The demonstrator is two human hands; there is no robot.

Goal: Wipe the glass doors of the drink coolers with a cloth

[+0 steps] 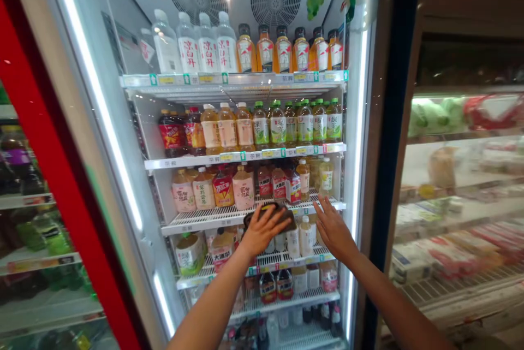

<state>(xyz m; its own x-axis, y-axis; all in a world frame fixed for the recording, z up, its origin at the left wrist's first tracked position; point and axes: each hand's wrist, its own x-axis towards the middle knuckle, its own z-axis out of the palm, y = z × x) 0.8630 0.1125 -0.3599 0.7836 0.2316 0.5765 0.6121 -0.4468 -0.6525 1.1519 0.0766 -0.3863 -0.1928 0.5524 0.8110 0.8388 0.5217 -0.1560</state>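
Observation:
My left hand (264,230) is raised in front of a glass-door drinks cooler (245,11), gripping a dark flat object (272,213) that may be a phone. Its fingers wrap over the object, hiding much of it. My right hand (333,228) is open, fingers spread and holding nothing, near the right end of a white wire shelf (196,221). Pink-labelled drink bottles (243,189) stand on that shelf. Higher up are green-capped bottles (278,123) and orange-capped bottles (282,49).
The cooler's dark right door frame (380,148) stands beside my right hand. A red door frame (61,148) runs down the left, with another drinks cooler (28,235) beyond it. A chilled display of packaged food (454,213) lies to the right.

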